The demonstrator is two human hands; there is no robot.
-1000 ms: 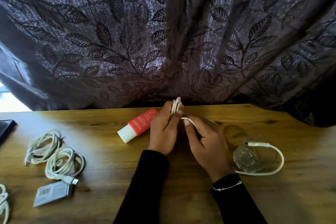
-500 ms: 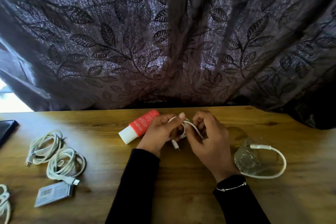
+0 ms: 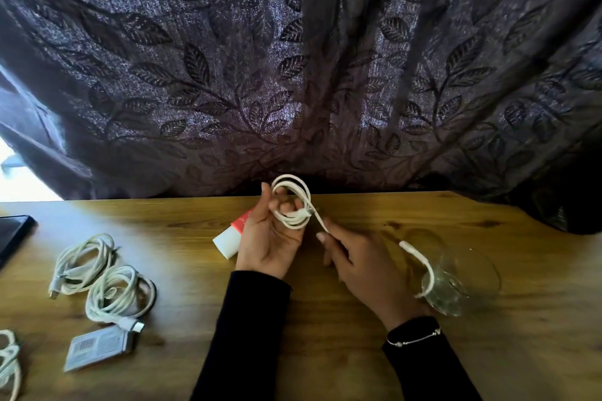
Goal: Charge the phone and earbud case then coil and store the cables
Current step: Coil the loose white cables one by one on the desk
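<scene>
Dim, backlit through curtain (image 3: 293,58); daylight glare far left, wide-angle bowing, slight blur.

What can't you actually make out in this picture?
- Red-and-white tube, head view: mostly hidden behind the left hand; its print is unreadable.
- Dark flat thing, head view: cut off by the left edge.
- Cable coil, head view: cut off at the lower left corner.
- Label on the small grey pack: too small and blurred.
</scene>
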